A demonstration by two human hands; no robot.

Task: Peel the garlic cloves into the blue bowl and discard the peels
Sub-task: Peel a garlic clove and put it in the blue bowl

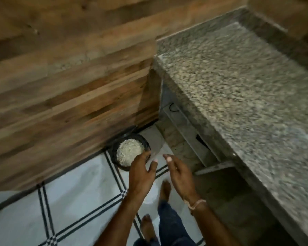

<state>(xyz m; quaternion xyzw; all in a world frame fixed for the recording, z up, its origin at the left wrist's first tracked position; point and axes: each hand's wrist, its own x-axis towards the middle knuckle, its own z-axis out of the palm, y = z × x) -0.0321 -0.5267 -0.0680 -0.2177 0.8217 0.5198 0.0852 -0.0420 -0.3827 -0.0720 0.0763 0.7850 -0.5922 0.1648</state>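
Discarding seems the step in hand: left hand (140,172) and right hand (178,173) hover, fingers loosely spread and apparently empty, near a black bin (123,168) on the floor holding pale garlic peels (129,151). The blue bowl is out of view. The next move likely calls for turning back to the granite surface (247,86) on the right.

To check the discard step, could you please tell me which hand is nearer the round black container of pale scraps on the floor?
Left. The left hand overlaps the rim of the round black container; the right hand is further right, apart from it.
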